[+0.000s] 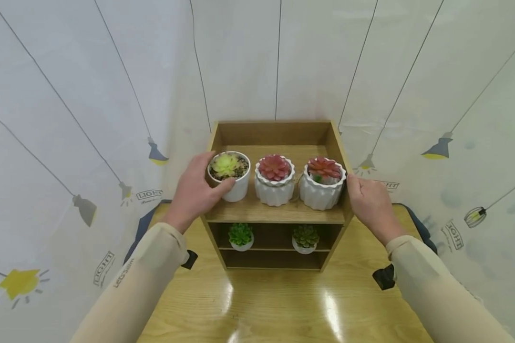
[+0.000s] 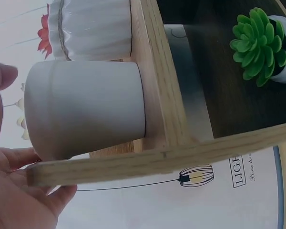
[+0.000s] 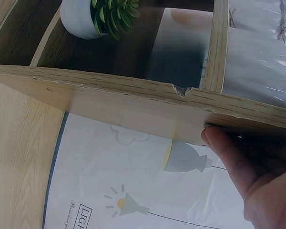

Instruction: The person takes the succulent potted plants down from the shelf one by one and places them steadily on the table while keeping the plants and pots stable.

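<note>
My left hand [image 1: 199, 188] is around a smooth white pot [image 1: 236, 188] holding a yellow-green succulent [image 1: 226, 164], on the left of a wooden shelf's top board [image 1: 279, 214]. In the left wrist view, the thumb [image 2: 7, 75] stands apart from the pot, while fingers are at its rim and beside the shelf's side panel [image 2: 95, 168]. My right hand [image 1: 371, 202] rests against the outer face of the right side panel [image 3: 133, 117]; its other fingers are in shadow. Beside it is a fluted white pot [image 1: 321, 195] with a red succulent [image 1: 324, 167]. A similar pot [image 1: 274, 191] stands between.
Two small potted green succulents [image 1: 241, 234] [image 1: 305, 236] sit in the compartment below. The shelf stands on a shiny wooden table [image 1: 279, 305]. A pale sheet printed with hanging lamps [image 1: 257, 57] surrounds it at the back and sides.
</note>
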`<state>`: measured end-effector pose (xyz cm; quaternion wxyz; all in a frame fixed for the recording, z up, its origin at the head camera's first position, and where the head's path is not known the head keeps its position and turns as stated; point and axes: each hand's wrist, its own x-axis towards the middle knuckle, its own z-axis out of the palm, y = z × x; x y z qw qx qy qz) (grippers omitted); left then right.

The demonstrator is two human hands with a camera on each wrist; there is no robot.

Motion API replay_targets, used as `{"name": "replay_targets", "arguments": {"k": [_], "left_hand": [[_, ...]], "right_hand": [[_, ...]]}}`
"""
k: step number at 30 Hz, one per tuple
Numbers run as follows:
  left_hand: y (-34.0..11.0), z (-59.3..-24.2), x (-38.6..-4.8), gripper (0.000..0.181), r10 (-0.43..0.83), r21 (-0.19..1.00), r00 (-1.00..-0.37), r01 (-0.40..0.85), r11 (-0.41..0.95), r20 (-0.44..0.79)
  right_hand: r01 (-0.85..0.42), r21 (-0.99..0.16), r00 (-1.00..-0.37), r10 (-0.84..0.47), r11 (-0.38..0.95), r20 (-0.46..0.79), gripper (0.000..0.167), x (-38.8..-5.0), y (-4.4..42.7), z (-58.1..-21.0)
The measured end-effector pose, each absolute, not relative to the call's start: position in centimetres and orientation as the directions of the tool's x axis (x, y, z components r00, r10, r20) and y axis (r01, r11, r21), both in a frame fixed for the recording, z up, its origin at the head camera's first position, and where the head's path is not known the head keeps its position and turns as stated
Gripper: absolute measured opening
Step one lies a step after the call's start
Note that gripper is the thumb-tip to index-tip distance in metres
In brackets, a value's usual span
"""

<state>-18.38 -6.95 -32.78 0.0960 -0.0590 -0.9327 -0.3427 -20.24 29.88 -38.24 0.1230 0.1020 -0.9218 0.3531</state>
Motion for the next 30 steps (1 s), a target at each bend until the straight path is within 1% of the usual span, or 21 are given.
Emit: {"name": "replay_targets", "arguments": {"k": [6, 11, 17, 30], "left_hand": [[-6.4, -33.1, -19.0, 0.099, 0.062, 0.596, -0.977, 0.174, 0.784, 0.204], [-6.3, -33.5, -19.1, 0.105, 0.051, 0.559, -0.975, 0.168, 0.812, 0.218], [-5.9, -33.6, -19.1, 0.104, 0.046, 0.524, -0.967, 0.176, 0.833, 0.252], [-5.7, -33.8, -19.1, 0.098, 0.024, 0.511, -0.964, 0.161, 0.844, 0.264]], "right_hand": [[-0.279, -0.626, -0.945, -0.092, 0.728, 0.315, 0.06, -20.2, 29.9, -38.4], [-0.28, -0.637, -0.943, -0.083, 0.718, 0.321, 0.061, -20.2, 29.7, -38.5], [-0.296, -0.63, -0.935, -0.082, 0.718, 0.345, 0.06, -20.2, 29.8, -38.4], [-0.257, -0.644, -0.953, -0.08, 0.721, 0.292, 0.061, -20.1, 30.0, -38.3]]}}
